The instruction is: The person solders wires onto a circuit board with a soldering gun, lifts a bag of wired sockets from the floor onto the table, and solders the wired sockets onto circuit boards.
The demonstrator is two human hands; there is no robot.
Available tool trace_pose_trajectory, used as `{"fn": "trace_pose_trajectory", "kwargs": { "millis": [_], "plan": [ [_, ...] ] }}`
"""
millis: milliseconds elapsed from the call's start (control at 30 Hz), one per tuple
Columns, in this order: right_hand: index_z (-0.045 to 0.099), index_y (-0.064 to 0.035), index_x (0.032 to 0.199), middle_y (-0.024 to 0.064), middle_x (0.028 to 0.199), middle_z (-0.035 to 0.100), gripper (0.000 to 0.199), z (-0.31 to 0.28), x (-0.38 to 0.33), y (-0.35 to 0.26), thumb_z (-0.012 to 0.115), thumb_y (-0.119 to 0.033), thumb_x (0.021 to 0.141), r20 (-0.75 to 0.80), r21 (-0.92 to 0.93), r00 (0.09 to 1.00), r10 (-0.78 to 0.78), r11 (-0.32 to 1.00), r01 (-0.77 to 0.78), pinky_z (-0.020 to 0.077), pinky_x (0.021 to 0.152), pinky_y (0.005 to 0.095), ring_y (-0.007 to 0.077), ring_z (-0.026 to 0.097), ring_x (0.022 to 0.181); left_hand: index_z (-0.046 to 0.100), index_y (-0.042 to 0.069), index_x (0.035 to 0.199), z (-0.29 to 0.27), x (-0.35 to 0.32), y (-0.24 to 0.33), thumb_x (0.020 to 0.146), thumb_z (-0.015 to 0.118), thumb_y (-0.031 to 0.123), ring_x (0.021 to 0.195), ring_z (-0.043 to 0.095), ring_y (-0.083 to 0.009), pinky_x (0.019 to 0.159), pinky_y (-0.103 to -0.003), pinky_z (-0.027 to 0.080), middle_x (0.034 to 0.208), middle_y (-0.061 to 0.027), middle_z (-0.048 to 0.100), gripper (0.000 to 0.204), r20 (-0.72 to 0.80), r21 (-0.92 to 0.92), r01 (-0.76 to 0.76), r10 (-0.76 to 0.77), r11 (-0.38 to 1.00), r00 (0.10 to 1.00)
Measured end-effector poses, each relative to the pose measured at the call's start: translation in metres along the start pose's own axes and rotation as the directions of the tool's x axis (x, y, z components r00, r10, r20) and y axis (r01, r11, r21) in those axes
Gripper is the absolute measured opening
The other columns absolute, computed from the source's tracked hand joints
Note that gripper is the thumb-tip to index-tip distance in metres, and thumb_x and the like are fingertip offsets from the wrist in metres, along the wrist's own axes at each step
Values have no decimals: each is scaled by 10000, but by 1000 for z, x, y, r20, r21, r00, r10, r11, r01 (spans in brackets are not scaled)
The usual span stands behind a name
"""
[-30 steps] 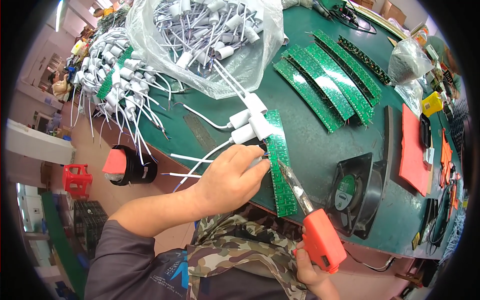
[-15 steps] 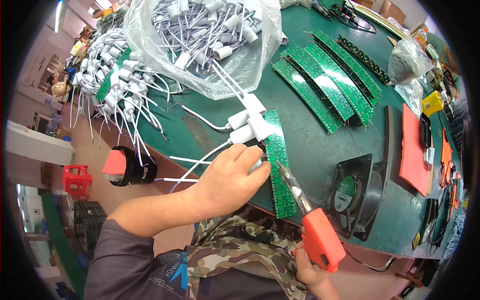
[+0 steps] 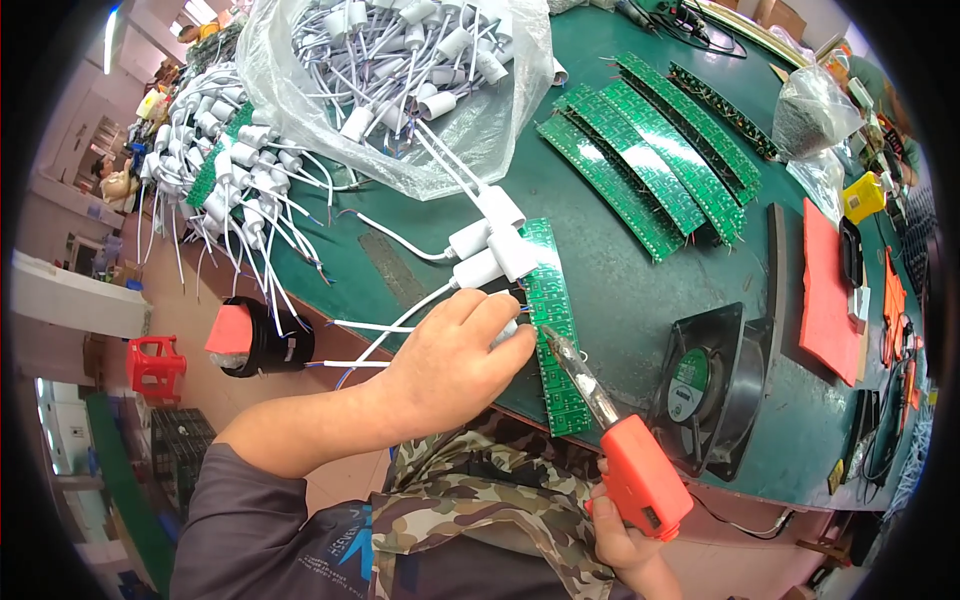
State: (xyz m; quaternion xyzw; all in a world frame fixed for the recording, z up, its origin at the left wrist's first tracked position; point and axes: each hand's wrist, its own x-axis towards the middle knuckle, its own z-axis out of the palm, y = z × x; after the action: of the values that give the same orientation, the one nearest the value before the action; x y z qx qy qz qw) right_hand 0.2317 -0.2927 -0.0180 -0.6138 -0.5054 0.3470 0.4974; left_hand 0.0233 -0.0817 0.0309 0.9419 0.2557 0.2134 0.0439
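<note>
A long green circuit board (image 3: 562, 385) lies on the bench in front of me, joined with others in one strip of small repeated units. My left hand (image 3: 455, 345) is closed at its left edge, pinching a white wired lamp holder (image 3: 506, 326) mostly covered by the fingers; thin wire ends reach the board there. My right hand (image 3: 622, 535) grips the red soldering gun (image 3: 645, 475) by its handle. Its metal tip points up-left and meets or nearly meets the board beside my left fingertips. More white lamp holders (image 3: 512, 253) with cables lie against the board's far end.
A plastic bag (image 3: 520, 130) full of white lamp holders stands at the back, with a loose heap (image 3: 225, 160) left of it. Several green board strips (image 3: 650, 165) lie at the far right. A black fan (image 3: 710, 390) stands right of the soldering gun, and a black bucket (image 3: 268, 340) at left.
The whole view has shifted slightly. Both hands keep their grips, and the soldering gun's tip has moved only a little, staying beside my left fingertips at the board.
</note>
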Motion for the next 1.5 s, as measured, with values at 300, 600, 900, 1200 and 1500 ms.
{"fn": "trace_pose_trajectory", "kwargs": {
  "millis": [300, 600, 900, 1200, 1500],
  "plan": [
    [707, 18, 954, 125, 808, 689, 273, 0, -4, 2, 756, -73, 702, 7, -39, 1000, 2, 999, -2, 544, 646, 369, 305, 667, 683, 635, 6, 971, 1, 0, -1, 713, 647, 81, 849, 550, -285, 727, -396, 485, 956, -118, 523, 270, 7, 11, -9, 9, 1000, 1000],
    [694, 23, 947, 153, 844, 690, 270, -1, -5, 5, 765, -66, 703, 11, 0, 1000, -24, 1000, 24, 549, 645, 381, 323, 672, 697, 641, 6, 980, 1, 0, -2, 711, 650, 77, 858, 550, -282, 744, -395, 486, 964, -115, 530, 278, 9, 12, -16, 16, 1000, 1000],
    [646, 38, 1101, 196, 982, 695, 419, -2, -16, 18, 775, -37, 710, 63, -62, 995, -78, 995, 82, 573, 686, 405, 340, 689, 744, 682, -1, 1003, 0, -1, -2, 681, 720, -4, 866, 580, -306, 760, -408, 513, 1052, -139, 570, 324, 54, -2, -4, 4, 1000, 999],
    [627, 46, 1154, 188, 989, 696, 456, -1, -10, 12, 777, -50, 735, 35, -74, 984, -173, 982, 175, 577, 691, 409, 340, 690, 748, 686, -1, 1008, 1, -1, -2, 677, 723, -5, 885, 578, -308, 770, -407, 512, 1055, -134, 570, 333, 39, 8, -9, 9, 1000, 999],
    [707, -37, 876, 107, 799, 681, 212, -3, -8, 3, 777, -92, 683, 17, -92, 1000, -21, 995, 23, 571, 654, 367, 300, 680, 707, 680, 1, 1015, 0, -1, -2, 680, 727, -2, 892, 580, -313, 777, -411, 512, 1057, -136, 573, 338, 39, 9, -9, 8, 1000, 999]
  ]
}}
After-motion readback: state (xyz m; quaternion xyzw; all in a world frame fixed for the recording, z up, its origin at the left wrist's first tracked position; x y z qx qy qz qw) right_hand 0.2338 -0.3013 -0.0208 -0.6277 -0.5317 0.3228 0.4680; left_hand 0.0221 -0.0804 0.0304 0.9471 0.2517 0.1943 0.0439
